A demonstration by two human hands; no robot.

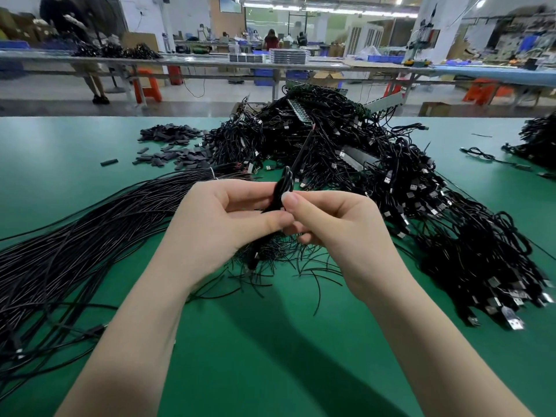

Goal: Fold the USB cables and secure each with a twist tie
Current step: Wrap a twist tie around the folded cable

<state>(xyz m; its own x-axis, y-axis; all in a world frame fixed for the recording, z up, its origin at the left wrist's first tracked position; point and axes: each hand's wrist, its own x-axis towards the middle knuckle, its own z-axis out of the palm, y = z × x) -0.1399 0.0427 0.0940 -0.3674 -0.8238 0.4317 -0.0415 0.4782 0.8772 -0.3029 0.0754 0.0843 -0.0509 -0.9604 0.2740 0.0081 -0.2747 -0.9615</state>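
Above the green table (270,341), the left hand (219,224) and right hand (334,227) are both pinching a folded black USB cable (281,189) upright between them, over scattered twist ties (288,263), beside the cable heap (376,176)

There is one view only, a wide-angle camera worn on the person's head. It looks forward and down over the green desk (60,164), close above both forearms, which enter from 6 o'clock. The left hand (216,218) and right hand (337,227) meet near frame centre. Toward 12 o'clock the view reaches across the workshop; straight edges bow near the borders.
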